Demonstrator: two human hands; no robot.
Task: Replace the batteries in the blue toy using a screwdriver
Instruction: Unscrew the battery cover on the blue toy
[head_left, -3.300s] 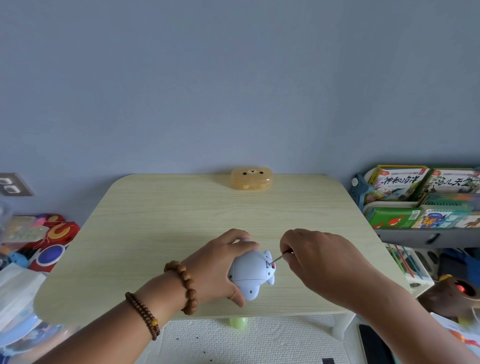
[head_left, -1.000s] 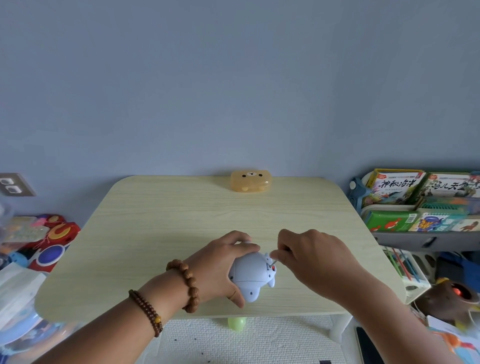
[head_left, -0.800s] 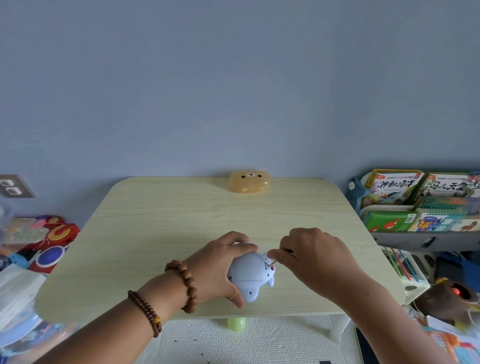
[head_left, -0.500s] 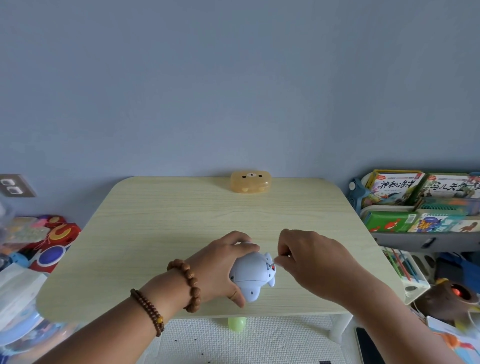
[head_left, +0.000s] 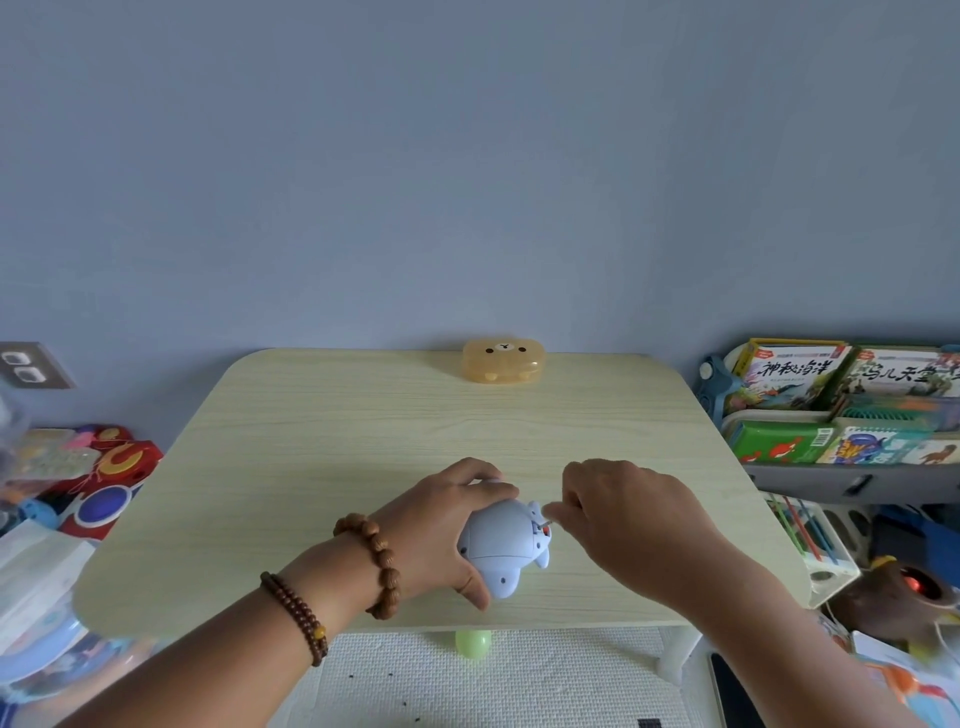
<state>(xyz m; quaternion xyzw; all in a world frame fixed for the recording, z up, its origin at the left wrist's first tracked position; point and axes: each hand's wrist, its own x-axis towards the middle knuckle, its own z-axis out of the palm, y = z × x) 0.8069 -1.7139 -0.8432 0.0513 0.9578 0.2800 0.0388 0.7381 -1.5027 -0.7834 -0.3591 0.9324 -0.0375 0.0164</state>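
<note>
Your left hand (head_left: 441, 525) was clamped over the small, rounded, pale-blue plastic toy (head_left: 501, 545). Its fingers curled across the far side and the thumb pressed at the near edge. That grip pinned the toy to the light wood-grain table (head_left: 363, 441), close to the front edge and straight ahead of you. I judge you held it this way so the smooth shell could not roll or twist under the tool.

Your right hand (head_left: 623, 525) had its fingertips drawn together in a pinch on the thin metal screwdriver (head_left: 543, 526). Only a short length of shaft showed between your fingers and the toy, and the handle was hidden in the hand. The tip met the toy's right end beside a small red spot. Whether it sat in a screw head was too small to tell. Pinching low on the shaft probably gave you fine control over a tiny screw.

No batteries or loose cover were in view, so I judge the task was at its unscrewing stage.

The translucent orange bear-faced case (head_left: 503, 360) sat at the table's far edge, well apart from the work. A pale-green ball (head_left: 472, 643) lay on the floor below the front edge.
</note>
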